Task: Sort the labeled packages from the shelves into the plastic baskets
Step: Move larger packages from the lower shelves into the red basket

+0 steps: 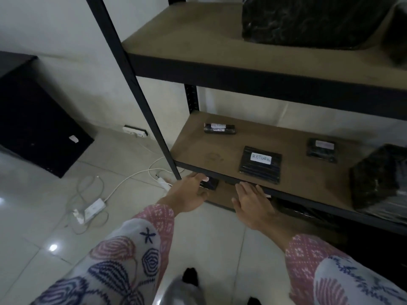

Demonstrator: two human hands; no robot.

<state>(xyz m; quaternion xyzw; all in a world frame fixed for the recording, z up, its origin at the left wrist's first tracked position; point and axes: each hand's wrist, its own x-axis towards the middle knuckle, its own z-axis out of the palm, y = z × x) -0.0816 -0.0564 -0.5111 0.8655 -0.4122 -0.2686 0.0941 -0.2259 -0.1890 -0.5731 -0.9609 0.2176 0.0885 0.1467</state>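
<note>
My left hand reaches under the middle shelf and pinches the near end of a small black package on the bottom shelf, thumb above and fingers below. My right hand stretches flat beside it, fingers straight, with the fingertips hidden behind the shelf's front edge. On the middle shelf lie a black package labelled RETURN, a smaller labelled one at the back, another to the right and a large black wrapped bundle. No basket is in view.
A big black wrapped package sits on the top shelf. The shelf's black corner post runs just left of my left hand. A black cabinet stands at the left, and a power strip with white cables lies on the tiled floor.
</note>
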